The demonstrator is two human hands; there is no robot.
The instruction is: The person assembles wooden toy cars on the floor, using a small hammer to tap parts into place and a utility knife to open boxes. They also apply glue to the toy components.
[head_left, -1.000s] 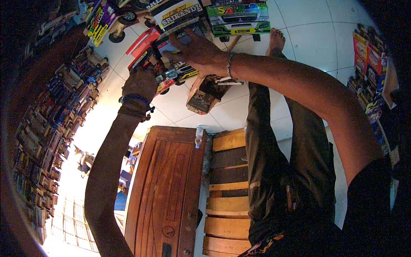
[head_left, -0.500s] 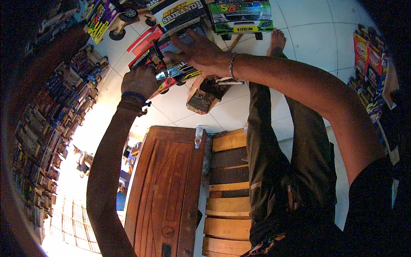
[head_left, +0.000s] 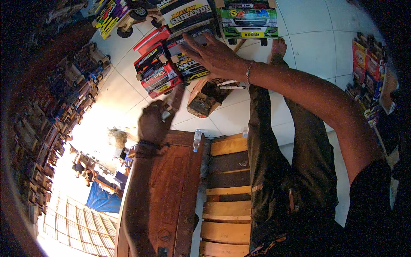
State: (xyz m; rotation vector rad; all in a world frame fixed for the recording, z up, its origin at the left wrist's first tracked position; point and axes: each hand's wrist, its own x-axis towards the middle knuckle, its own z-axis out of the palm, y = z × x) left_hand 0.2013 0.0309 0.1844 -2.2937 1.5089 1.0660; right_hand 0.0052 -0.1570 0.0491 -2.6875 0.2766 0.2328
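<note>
A red and black toy truck [head_left: 157, 70] stands on the tiles, its front toward me, beside a black toy truck with white and yellow lettering [head_left: 192, 17]. My right hand [head_left: 214, 55] reaches over the black truck's lower front, fingers stretched and spread, palm side down on or just above it. Below the red truck is my left hand [head_left: 155, 120], apart from most of it. Its index finger extends up near the truck's lower corner. The other fingers are curled around a small pale piece [head_left: 166, 115], too blurred to name.
An open wooden box [head_left: 203, 100] with sticks lies below the trucks. A green toy truck [head_left: 249, 21] and a purple-yellow one [head_left: 113, 17] stand behind. Several wooden toy trucks [head_left: 77, 77] line the left. Nearer are a brown wooden panel [head_left: 171, 192], a slatted bench [head_left: 227, 210] and a plastic bottle [head_left: 197, 139].
My left hand has come off the red truck's front, moving nearer and to the right; that front is now uncovered. My right hand stays by the black truck, while the whole view has shifted slightly.
</note>
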